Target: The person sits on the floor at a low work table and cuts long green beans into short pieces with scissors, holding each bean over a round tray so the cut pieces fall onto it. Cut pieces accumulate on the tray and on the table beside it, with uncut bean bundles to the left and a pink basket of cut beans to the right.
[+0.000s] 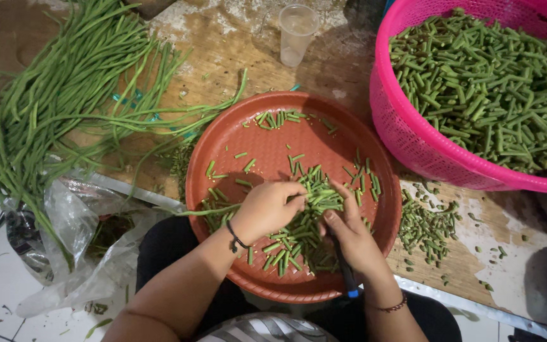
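Red-brown plastic tray [223, 136], round, lies at the centre of the worn wooden table [223, 44] and carries scattered cut bean pieces [292, 237]. Left hand [266, 209], at 7 o'clock on the tray, closes its fingers [294, 192] on a small bundle of long beans [321, 193], whose uncut stem trails toward 9 o'clock. Right hand [351, 237], at 5 o'clock, meets the same bundle with its fingertips and grips a dark-handled knife [344, 269] with a blue butt end; the blade is hidden under the hand. At 10 o'clock from the tray lies a large heap of uncut long beans [52, 95]; at 2 o'clock stands a pink basket [413, 136] filled with cut pieces. A clear plastic cup [296, 33] stands at 12 o'clock. Loose trimmings [427, 228] lie on the table at 4 o'clock, and a clear plastic bag [74, 237] hangs off the table edge at 8 o'clock.
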